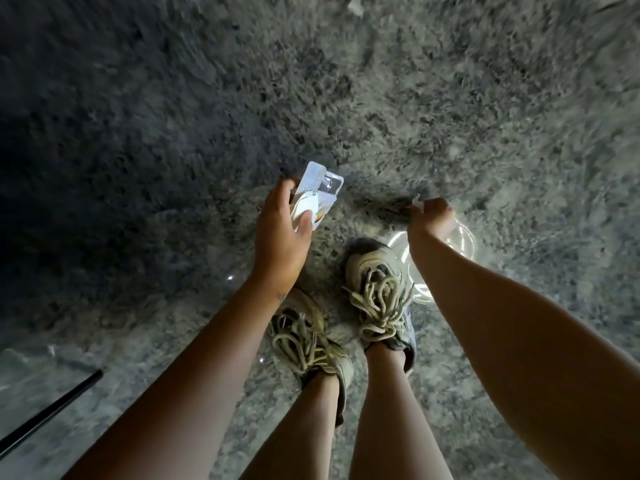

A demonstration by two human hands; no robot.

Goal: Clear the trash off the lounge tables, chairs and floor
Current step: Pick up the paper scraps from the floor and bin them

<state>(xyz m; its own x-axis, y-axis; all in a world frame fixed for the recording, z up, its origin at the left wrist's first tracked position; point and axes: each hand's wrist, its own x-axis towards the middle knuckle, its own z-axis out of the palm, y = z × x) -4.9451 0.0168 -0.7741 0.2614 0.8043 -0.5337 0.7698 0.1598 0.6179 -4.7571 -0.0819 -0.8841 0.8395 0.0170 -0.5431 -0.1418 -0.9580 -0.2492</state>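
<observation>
Gripping white card-and-plastic wrappers (317, 192) between fingers of the left hand (280, 233); pinching a small pale scrap (416, 201) off grey shaggy carpet (346, 98) with fingers of the right hand (433, 216). Best pinched low, lifted straight.

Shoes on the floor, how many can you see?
2. The left shoe sits below the left hand; the right shoe is further forward, below the right hand. None seem hidden.

Tiny indistinct scrap (416, 201) in right grip (433, 216)
</observation>
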